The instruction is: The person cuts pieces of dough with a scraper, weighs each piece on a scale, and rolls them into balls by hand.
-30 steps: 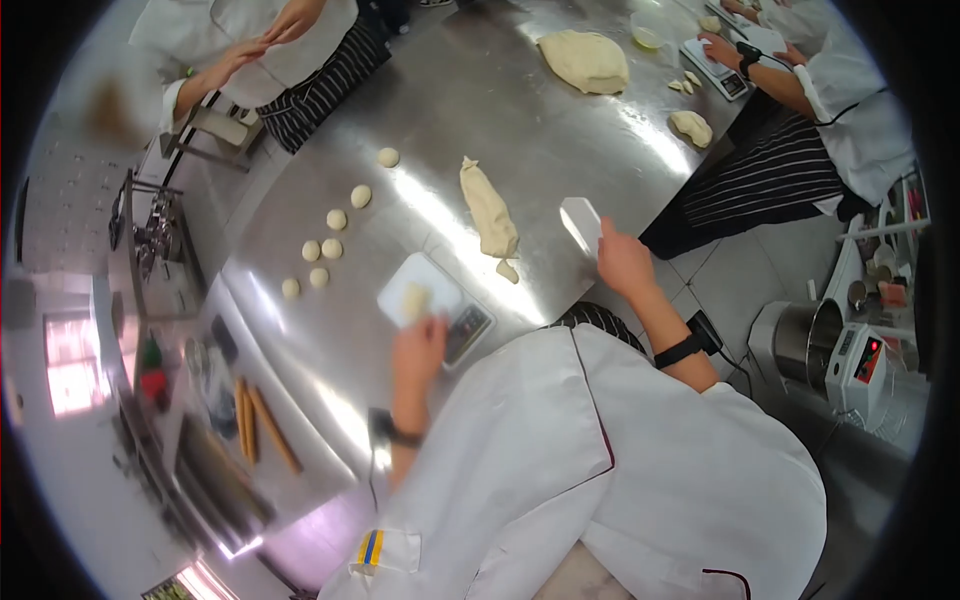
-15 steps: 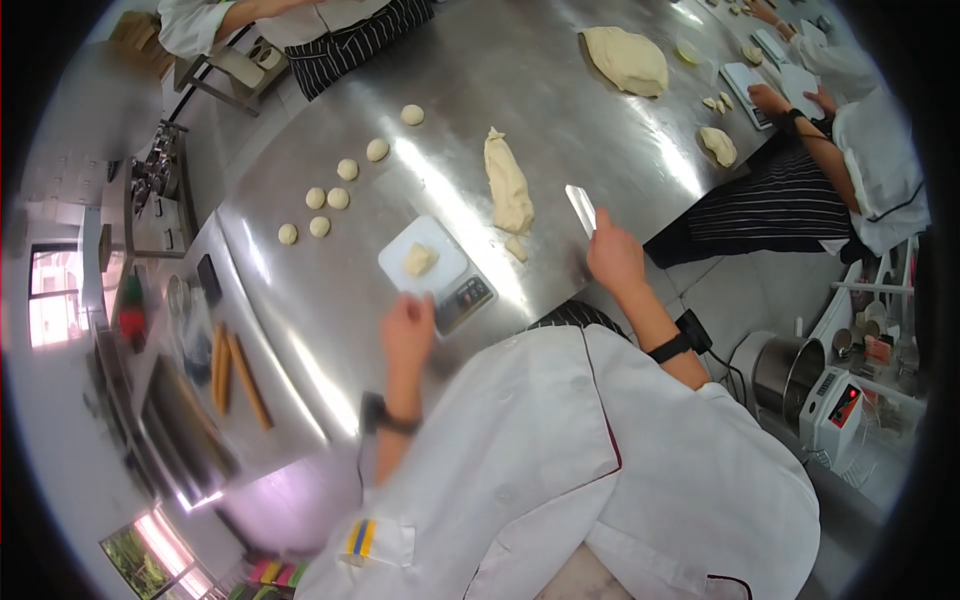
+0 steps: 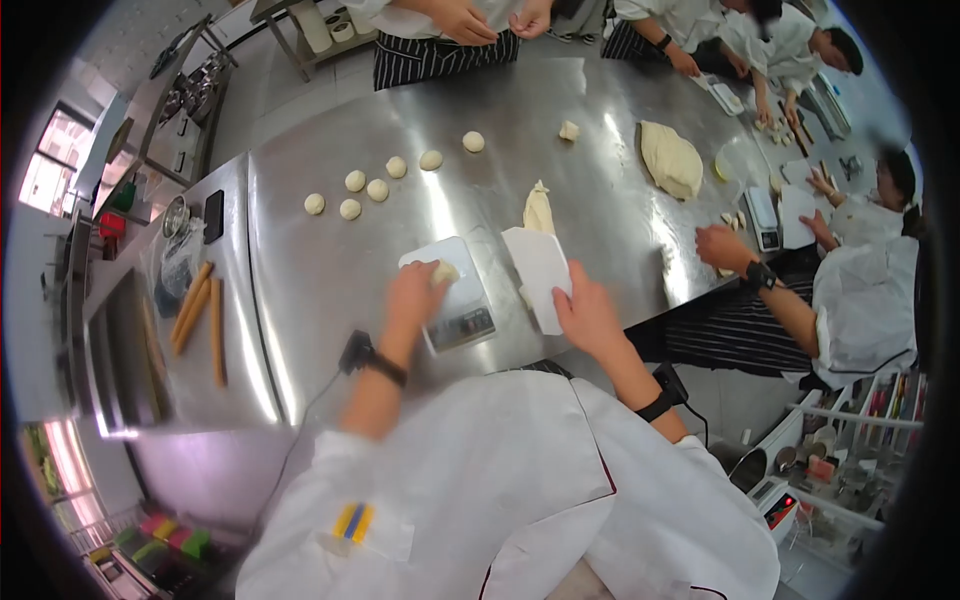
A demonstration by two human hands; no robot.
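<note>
My left hand [image 3: 412, 298] is over the digital scale [image 3: 462, 326], its fingers closed around a small piece of dough [image 3: 447, 271] on the white weighing plate. In my right hand [image 3: 590, 312] is a flat white dough scraper [image 3: 536, 272], its broad face turned towards me. Behind the scraper lies a long strip of dough [image 3: 538, 207], its lower part mostly hidden by the blade. Several round dough balls [image 3: 396, 167] rest in loose rows on the steel table [image 3: 330, 260], beyond the scale.
A large dough slab [image 3: 671, 160] lies to the right. A co-worker's hand [image 3: 725, 248] is beside small dough bits there; another person's hands [image 3: 490, 22] are across the table. Rolling pins [image 3: 217, 330] and a phone [image 3: 214, 216] lie at left.
My left hand has moved from the scale's near edge onto the dough piece. My right hand has swung the scraper left, in front of the dough strip, turning its flat side up. The view has shifted.
</note>
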